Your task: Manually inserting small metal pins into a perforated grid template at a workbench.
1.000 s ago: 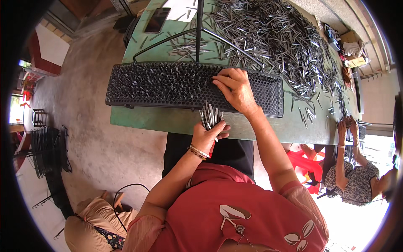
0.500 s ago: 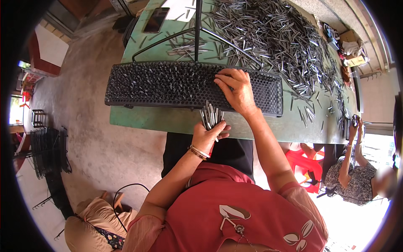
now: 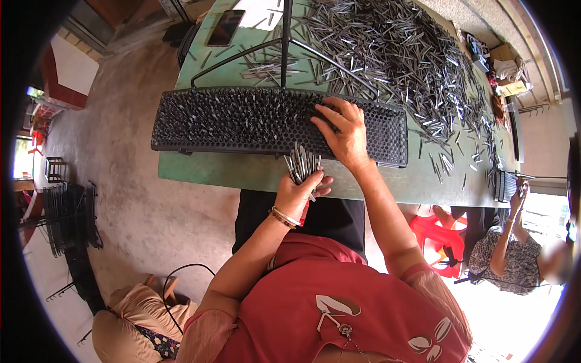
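Observation:
My left hand (image 3: 298,192) is closed around a bundle of thin metal rods (image 3: 303,164), their ends fanning upward in front of the rack. A long black rack (image 3: 387,136) full of round holes lies along the table's near edge. Rods (image 3: 224,118) stand upright in its left and middle holes; the right part shows bare holes. Over the rack, right of its middle, my right hand (image 3: 344,133) has its thumb and fingertips bent down to the holes. What those fingertips hold, if anything, is too small to make out.
A big heap of loose rods (image 3: 393,54) covers the far right of the green table (image 3: 242,166). A black metal frame (image 3: 285,48) rises behind the rack. At back left lies a dark phone (image 3: 226,28). Another person (image 3: 508,257) works at the right, near a red stool (image 3: 445,239).
My right hand has shifted slightly right over the rack. My left hand, still holding the rods, has moved a little left.

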`<state>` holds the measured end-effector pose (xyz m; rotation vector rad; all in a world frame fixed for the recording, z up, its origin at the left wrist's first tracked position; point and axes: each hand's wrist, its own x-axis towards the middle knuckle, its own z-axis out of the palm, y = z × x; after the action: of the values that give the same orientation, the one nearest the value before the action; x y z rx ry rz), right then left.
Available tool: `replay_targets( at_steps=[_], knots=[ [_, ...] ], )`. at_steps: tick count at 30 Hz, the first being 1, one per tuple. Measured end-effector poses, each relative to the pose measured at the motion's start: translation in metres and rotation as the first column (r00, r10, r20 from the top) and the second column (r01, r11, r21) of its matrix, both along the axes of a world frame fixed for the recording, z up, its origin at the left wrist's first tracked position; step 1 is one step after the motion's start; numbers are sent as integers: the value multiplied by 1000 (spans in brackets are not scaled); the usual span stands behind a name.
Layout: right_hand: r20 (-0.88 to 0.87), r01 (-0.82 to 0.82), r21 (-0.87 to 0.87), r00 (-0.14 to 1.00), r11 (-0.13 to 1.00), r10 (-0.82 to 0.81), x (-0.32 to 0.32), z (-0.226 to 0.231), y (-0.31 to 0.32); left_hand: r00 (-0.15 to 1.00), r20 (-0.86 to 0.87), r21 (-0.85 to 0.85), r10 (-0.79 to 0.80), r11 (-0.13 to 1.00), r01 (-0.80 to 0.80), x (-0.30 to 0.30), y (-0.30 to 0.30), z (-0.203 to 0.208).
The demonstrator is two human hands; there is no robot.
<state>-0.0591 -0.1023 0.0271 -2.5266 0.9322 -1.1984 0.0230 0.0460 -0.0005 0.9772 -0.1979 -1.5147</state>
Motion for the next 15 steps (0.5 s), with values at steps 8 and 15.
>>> replay_targets(
  at_steps=[8,15],
  knots=[
    [99,-309,600,944,738,314,-20,23,25,1000,-6,-76,26,997,-26,8,-4,13],
    [154,-230,847,969,480,194,-26,18,28,996,9,-45,89,995,-88,6,-3,6]
  ],
)
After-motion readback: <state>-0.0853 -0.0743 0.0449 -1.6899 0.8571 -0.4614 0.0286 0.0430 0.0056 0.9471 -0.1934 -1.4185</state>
